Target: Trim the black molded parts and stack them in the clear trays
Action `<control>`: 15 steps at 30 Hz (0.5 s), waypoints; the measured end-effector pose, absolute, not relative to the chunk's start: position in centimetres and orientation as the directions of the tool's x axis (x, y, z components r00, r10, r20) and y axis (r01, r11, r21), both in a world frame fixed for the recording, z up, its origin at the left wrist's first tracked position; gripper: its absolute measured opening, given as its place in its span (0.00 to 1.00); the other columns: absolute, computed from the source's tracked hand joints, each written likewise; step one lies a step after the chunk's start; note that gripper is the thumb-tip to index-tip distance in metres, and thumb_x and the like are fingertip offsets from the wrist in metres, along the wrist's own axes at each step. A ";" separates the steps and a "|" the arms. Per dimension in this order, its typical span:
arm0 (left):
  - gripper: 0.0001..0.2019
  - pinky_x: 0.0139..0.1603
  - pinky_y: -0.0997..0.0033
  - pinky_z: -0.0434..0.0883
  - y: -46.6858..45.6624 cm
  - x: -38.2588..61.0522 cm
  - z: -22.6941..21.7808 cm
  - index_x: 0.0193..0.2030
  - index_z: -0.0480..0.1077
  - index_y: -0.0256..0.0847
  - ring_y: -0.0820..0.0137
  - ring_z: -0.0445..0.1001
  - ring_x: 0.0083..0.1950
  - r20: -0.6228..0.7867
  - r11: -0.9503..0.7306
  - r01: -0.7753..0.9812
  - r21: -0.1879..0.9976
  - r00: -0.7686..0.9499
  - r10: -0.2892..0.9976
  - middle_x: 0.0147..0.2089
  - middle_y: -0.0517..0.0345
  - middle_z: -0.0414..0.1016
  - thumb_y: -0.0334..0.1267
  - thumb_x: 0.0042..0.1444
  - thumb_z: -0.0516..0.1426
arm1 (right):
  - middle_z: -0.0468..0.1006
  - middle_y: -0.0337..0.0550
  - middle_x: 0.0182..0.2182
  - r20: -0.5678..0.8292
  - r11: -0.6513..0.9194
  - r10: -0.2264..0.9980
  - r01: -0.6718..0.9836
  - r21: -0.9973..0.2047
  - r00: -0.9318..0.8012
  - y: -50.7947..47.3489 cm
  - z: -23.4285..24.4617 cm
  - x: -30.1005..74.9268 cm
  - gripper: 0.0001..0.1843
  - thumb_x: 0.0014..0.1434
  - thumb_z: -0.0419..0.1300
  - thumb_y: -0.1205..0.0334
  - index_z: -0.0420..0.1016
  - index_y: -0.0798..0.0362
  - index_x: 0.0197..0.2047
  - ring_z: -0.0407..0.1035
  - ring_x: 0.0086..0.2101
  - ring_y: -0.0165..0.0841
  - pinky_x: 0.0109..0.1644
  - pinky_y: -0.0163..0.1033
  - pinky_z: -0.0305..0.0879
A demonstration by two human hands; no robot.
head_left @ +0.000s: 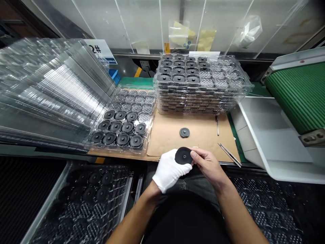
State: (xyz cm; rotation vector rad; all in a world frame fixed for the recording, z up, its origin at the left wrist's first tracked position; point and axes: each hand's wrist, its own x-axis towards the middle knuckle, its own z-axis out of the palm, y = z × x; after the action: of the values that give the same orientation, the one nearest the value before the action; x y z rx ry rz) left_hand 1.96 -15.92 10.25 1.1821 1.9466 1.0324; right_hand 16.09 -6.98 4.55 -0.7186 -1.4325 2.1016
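One black disc [183,156] sits between two hands, just past the near edge of the table! The left hand [169,171], in a soft white knit glove, has the round piece gripped between thumb and fingers; the right hand [206,165], bare, pinches its right edge in a narrow hold. Matt face, small ring at the centre. Straight ahead, a second disc [184,132] lies flat on smooth brown board [165,140], with a little raised knob in the middle. Over to the left, a clear plastic tray [135,107] carries dark discs in its near rows, its empty pockets showing crosshatched texture. Behind the board rises a glossy stack of trays [195,101], the top one partly filled. Slim metal tweezers [230,155] lie slantwise at the right, beside a smooth white bin [270,171] and a green ribbed belt [302,91]. And the writing? A white sign [104,51] at the back left, blue along its bottom, reads "2#"; its smaller print is too small to make out.
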 end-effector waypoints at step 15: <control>0.28 0.57 0.68 0.74 -18.3 2.5 11.0 0.61 0.71 0.43 0.62 0.79 0.52 -0.108 0.202 0.171 0.964 -0.443 0.890 0.56 0.53 0.80 0.33 0.51 0.66 | 0.82 0.44 0.41 -0.183 -0.439 0.662 -0.178 -0.881 -0.727 -7.0 6.9 16.7 0.17 0.62 0.66 0.51 0.83 0.49 0.52 0.69 0.32 0.28 0.35 0.35 0.68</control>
State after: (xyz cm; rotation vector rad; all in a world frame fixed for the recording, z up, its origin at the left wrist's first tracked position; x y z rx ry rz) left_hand 2.49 -18.30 10.95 0.9958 1.7710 1.2890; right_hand 16.66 -6.99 6.94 -0.7102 -1.2503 2.1846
